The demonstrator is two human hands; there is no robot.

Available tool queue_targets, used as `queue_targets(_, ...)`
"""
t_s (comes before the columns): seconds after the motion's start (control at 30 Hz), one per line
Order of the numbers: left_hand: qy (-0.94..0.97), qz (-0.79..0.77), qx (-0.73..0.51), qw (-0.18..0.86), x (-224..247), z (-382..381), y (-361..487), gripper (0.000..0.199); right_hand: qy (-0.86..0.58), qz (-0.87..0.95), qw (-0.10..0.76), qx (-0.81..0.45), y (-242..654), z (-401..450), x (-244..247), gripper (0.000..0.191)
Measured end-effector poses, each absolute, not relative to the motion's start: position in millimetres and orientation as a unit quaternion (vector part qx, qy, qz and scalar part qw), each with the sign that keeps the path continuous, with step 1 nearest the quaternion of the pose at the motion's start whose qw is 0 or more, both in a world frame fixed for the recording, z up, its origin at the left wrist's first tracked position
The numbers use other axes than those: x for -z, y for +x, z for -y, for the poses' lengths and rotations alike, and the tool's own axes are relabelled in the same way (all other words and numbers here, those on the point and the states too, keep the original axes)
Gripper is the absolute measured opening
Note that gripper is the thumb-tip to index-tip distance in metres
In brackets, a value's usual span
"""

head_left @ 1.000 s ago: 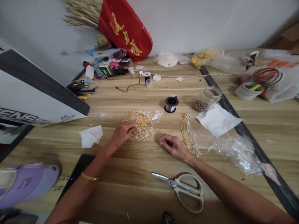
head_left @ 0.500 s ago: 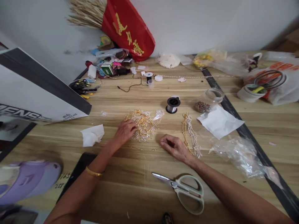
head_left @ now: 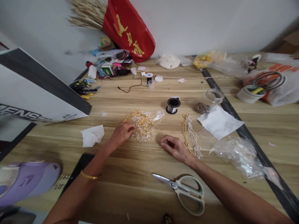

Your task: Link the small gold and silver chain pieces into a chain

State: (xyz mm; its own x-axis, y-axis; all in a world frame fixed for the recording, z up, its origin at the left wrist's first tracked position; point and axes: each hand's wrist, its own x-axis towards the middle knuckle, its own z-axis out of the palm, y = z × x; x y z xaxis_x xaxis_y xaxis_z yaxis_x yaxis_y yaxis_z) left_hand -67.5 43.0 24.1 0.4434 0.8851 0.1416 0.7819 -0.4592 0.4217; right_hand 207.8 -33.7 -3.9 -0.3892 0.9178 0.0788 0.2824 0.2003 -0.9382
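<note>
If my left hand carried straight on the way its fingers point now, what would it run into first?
The tangled pile of thin gold and silver beaded chains. The fingers of the left hand already look to be at its left edge, though depth makes actual contact unclear.

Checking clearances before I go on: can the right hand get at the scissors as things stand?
Probably yes: the scissors lie just below the right hand, with only bare tabletop visible between.

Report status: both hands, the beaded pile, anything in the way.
Left hand at left edge of beaded pile. Right hand curled by thin chain, grip unclear. Scissors nearer the wearer, clear of both hands.
</note>
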Motion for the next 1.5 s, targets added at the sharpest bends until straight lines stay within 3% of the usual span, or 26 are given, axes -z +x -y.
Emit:
queue_targets(0.53,0.862,-0.48,-0.101,0.128,-26,-41,-55,0.013,-0.432,0.699,0.344,-0.455,208,33,2,0.018)
queue_targets(1.5,0.862,-0.478,-0.118,0.124,-25,-36,-62,0.015,-0.438,0.694,0.337,-0.461,208,34,6,0.022)
